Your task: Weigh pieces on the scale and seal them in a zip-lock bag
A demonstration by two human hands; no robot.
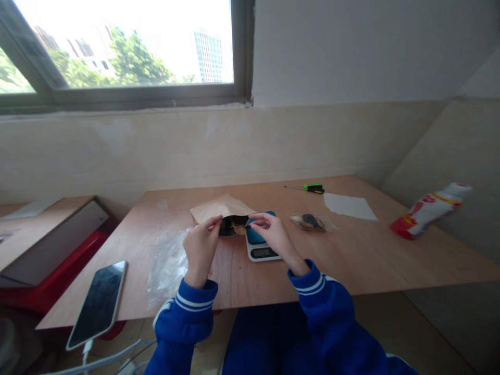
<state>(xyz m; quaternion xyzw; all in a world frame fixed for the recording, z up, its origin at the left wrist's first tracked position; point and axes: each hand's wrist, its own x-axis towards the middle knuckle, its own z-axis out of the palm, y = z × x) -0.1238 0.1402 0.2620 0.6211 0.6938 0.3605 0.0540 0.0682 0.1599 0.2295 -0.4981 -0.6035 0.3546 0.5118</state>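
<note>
A brown paper bag (219, 206) lies on the table with its mouth toward me, its dark inside and some brown, dried-looking pieces (239, 229) showing. My left hand (201, 247) is closed in a pinch on the left edge of the mouth. At the right edge, the fingers of my right hand (273, 234) are pinched together on the bag's rim. Just under my right hand sits a white kitchen scale (253, 254) with a blue top and a dark display, partly covered by the hand. What the pieces in the bag are, I cannot make out.
Crumpled clear plastic (166, 265) lies left of my left hand, and a phone (99, 302) on a cable overhangs the front-left edge. Rightward are a small clear packet (310, 222), a screwdriver (312, 188), white paper (349, 206) and a tilted bottle (427, 211).
</note>
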